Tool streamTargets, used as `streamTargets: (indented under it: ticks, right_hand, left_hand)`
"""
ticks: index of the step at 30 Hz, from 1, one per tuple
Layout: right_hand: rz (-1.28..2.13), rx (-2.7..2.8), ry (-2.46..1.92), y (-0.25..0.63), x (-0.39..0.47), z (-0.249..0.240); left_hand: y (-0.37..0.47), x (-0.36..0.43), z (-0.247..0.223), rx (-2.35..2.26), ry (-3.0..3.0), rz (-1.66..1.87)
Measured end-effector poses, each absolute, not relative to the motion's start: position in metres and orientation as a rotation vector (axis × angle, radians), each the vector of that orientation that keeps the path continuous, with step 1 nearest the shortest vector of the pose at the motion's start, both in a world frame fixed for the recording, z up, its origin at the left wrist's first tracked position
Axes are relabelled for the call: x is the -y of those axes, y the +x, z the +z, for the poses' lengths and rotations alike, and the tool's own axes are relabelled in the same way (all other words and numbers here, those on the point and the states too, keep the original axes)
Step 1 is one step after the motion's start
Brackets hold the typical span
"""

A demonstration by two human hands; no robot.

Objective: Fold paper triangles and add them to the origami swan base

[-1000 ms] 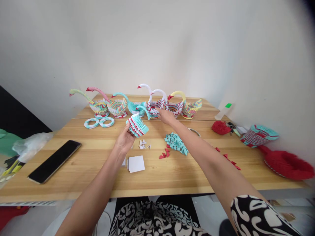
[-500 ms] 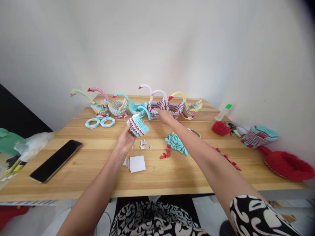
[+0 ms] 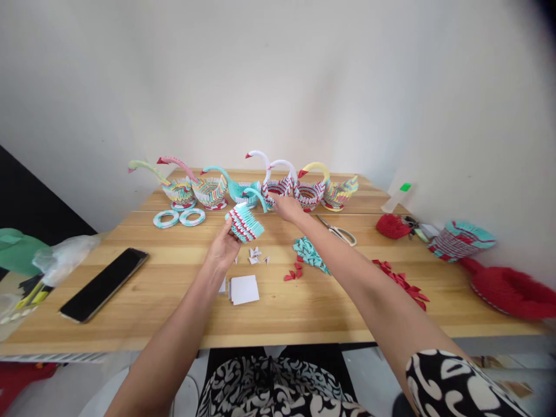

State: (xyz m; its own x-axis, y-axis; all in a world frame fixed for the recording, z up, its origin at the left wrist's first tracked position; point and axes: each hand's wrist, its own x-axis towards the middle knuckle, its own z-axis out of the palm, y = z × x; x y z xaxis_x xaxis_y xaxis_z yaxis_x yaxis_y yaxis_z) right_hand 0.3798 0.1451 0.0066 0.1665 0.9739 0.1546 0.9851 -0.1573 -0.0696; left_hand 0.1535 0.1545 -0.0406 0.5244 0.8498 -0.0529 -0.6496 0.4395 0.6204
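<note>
My left hand (image 3: 225,249) is closed around a small cup-shaped body of folded paper pieces (image 3: 244,223), banded in turquoise, red and white, tilted above the table. My right hand (image 3: 286,207) reaches to the back row, its fingers drawn together by the red-and-white swan basket (image 3: 278,185). What they grip, if anything, is hidden. Beside those fingertips curves a turquoise swan neck (image 3: 257,194); I cannot tell whether they touch it. Small white folded pieces (image 3: 255,255) lie below my left hand's paper body. A turquoise pile of folded pieces (image 3: 309,252) sits partly behind my right forearm.
Several paper swans stand along the back, among them a yellow-necked one (image 3: 341,194). Two paper rings (image 3: 192,218), a phone (image 3: 104,284) and white paper sheets (image 3: 244,289) lie on the table (image 3: 174,313). Scissors (image 3: 341,231), red pieces (image 3: 403,281) and a red paper form (image 3: 512,289) are rightward.
My right hand has shifted slightly left along the back row, and its forearm uncovers more of the scissors and red pieces. My left hand keeps holding the paper body. The view has moved slightly.
</note>
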Motion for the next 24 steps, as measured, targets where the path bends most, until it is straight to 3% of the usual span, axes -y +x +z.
streamTargets:
  ticks: [2,8,16,24]
  right_hand:
    - [-0.046,1.913,-2.104,0.370,-0.136,0.006]
    - [0.635,1.488,-1.316,0.344,-0.093,0.001]
    - [0.786,1.347,-1.093,0.332,-0.057,-0.007]
    - [0.488,1.343,-1.253,0.323,-0.044,-0.009]
  left_hand:
    - [0.154,-0.154,-0.042,-0.367,0.622,0.977]
    - [0.159,-0.147,-0.044,-0.313,0.889,1.065]
    - [0.159,-0.135,-0.052,-0.502,1.475,1.192]
    - [0.160,-0.126,-0.046,-0.464,1.416,1.061]
